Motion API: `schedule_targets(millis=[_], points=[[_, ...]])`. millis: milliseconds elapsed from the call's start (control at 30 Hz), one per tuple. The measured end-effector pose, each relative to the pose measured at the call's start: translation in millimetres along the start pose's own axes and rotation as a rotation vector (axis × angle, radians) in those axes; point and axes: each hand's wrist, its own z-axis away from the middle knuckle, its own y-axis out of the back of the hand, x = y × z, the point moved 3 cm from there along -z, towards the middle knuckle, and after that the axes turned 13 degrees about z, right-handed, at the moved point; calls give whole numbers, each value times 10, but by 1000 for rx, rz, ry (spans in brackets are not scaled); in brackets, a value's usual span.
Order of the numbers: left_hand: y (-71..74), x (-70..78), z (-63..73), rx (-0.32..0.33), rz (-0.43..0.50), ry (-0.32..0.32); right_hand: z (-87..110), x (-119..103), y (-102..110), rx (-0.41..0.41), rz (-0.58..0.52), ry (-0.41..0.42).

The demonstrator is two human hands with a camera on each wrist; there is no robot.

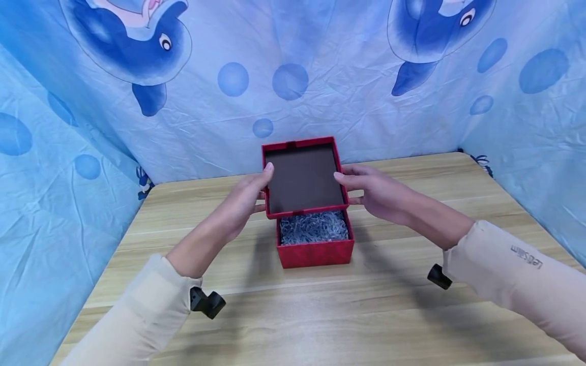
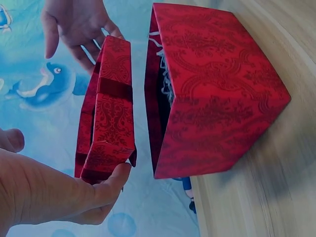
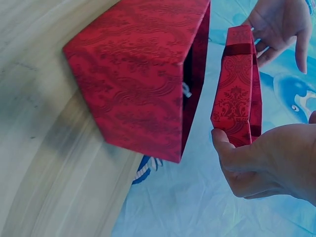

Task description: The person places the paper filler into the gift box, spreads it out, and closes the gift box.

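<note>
A red box lid [image 1: 304,178] is held above and behind the open red box [image 1: 316,254], its dark hollow side turned up toward the head camera. My left hand [image 1: 238,201] holds the lid at its left side, with fingers against the outer wall; the thumb overlaps the rim in the head view. On the opposite side my right hand [image 1: 375,193] holds it likewise. Grey-blue shredded paper [image 1: 313,227] fills the box. Both wrist views show a gap between lid [image 2: 114,98] and box [image 3: 143,74], and a raised floral pattern on the red covering.
The box stands on a light wooden table [image 1: 302,315]. Behind and at both sides hangs a blue curtain [image 1: 320,122] printed with dolphins and bubbles. Small black wrist cameras stick out below the left cuff [image 1: 208,303] and the right cuff [image 1: 439,277].
</note>
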Motion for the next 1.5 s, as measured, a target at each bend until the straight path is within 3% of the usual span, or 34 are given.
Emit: schedule_targets(millis=[500, 767, 1033, 1267, 1500], points=[[-121, 30, -65, 9, -45, 1, 52, 44, 116, -2, -18, 50], [-101, 59, -59, 3, -25, -37, 18, 54, 133, 8, -93, 148], [-63, 82, -43, 31, 35, -55, -6, 62, 155, 34, -138, 175], [-48, 91, -9, 34, 25, -53, 13, 59, 155, 21, -139, 186], [-65, 124, 30, 55, 14, -111, 38, 65, 173, 39, -153, 205]])
